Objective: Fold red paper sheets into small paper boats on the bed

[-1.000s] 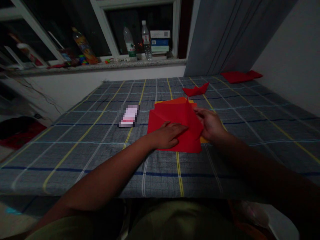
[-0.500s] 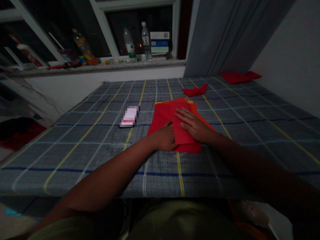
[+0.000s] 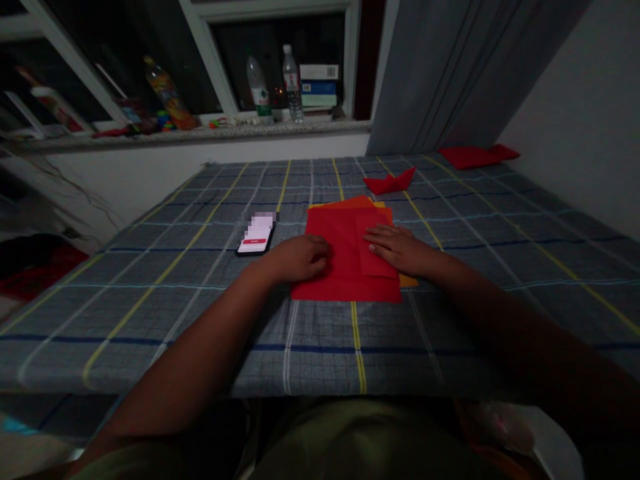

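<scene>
A large sheet of red paper [image 3: 335, 273] lies flat in front of me on the table, over a stack of orange and yellow sheets. On its right part is a smaller folded red paper piece [image 3: 367, 260]. My right hand [image 3: 403, 250] rests flat on that piece, fingers stretched out to the left. At the left edge of the sheet my left hand [image 3: 303, 258] has its fingers curled over the paper; the thumb is partly hidden. Beyond the stack sits a folded red paper boat [image 3: 391, 182].
A phone [image 3: 257, 235] with a blurred screen lies left of the sheets. The checked cloth [image 3: 175, 300] covers the table. A flat red item [image 3: 475, 157] lies at the far right. Bottles [image 3: 259, 90] and stacked boxes [image 3: 319, 87] stand on the windowsill.
My left hand has moved from under the folded red piece to the sheet's left edge. The folded piece now lies lower and further right, with my right hand still on it.
</scene>
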A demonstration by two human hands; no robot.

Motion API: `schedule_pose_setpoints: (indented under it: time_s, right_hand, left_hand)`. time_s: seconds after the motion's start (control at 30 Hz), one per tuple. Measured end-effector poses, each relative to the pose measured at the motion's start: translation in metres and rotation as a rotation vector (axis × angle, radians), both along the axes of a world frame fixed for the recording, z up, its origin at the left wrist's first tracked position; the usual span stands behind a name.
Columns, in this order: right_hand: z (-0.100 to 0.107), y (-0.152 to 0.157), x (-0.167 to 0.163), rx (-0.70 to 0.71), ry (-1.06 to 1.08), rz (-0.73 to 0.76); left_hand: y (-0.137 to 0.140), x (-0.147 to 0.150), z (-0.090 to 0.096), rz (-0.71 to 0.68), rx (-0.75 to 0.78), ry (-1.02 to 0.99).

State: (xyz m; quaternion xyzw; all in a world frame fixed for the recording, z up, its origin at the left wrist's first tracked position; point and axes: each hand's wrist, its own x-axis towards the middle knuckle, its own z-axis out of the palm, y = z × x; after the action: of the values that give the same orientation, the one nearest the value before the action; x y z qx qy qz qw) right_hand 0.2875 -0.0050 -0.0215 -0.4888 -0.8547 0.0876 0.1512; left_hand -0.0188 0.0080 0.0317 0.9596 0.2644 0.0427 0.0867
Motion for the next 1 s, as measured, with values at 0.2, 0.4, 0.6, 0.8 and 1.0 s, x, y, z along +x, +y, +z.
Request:
schedule_pose_setpoints:
  time_s: [0.2, 0.4, 0.6, 0.8, 1.0]
  right_hand:
    - [0.009, -0.002, 0.012, -0.001, -0.114, -0.049]
    - [0.012, -0.009, 0.005, -0.057, -0.178, 0.010]
    - [0.015, -0.017, -0.025, -0.043, -0.300, 0.041]
    - [0.013, -0.016, -0.047, 0.020, -0.360, 0.044]
    - [0.014, -0.010, -0.058, 0.099, -0.288, 0.035]
  left_hand:
    - [0.002, 0.000, -0.013, -0.088, -0.049, 0.018]
    - [-0.008, 0.011, -0.019, -0.115, -0.126, 0.003]
    - [-0.003, 0.014, -0.028, -0.024, -0.134, -0.097]
    - [0.009, 0.013, -0.040, 0.026, -0.085, -0.237]
    - [0.016, 0.009, -0.039, -0.006, -0.160, -0.260]
